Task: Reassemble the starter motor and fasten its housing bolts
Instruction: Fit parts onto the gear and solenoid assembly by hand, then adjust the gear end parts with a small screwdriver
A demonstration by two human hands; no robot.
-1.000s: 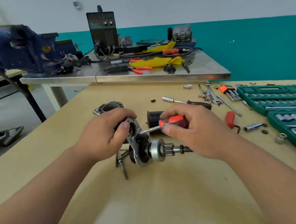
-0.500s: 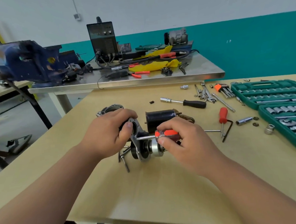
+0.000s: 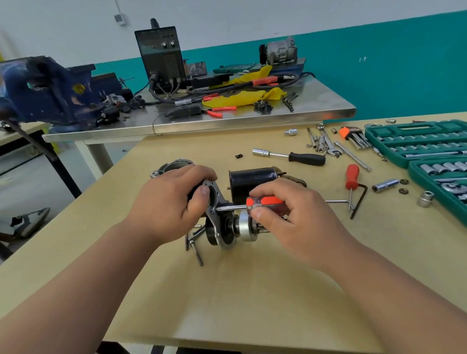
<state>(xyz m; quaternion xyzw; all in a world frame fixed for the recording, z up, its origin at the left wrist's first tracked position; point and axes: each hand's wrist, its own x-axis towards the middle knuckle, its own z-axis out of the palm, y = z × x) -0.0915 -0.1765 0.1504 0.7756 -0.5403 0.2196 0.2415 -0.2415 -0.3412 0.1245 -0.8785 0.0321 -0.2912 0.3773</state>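
The starter motor assembly (image 3: 224,228), a grey end plate with a black body and a silver drive gear, lies on its side mid-table. My left hand (image 3: 171,204) grips its upper part, thumb against the plate. My right hand (image 3: 291,214) holds a small orange-handled screwdriver (image 3: 263,202), whose tip touches the plate near a screw. A black cylindrical housing (image 3: 251,180) stands just behind the hands. A grey nose housing (image 3: 172,168) lies behind my left hand. Long housing bolts (image 3: 195,249) lie under the assembly on the left.
On the wooden table (image 3: 247,298): a black-handled socket driver (image 3: 293,156), a red screwdriver (image 3: 351,178) with a hex key, loose sockets, and green socket-set cases (image 3: 428,142) at right. Behind stands a steel table (image 3: 210,122) with a blue vise (image 3: 41,92) and a welder.
The screwdriver has levelled out, its tip now at a lower spot on the plate. My right hand came down in front of the drive gear. The view tilted up slightly.
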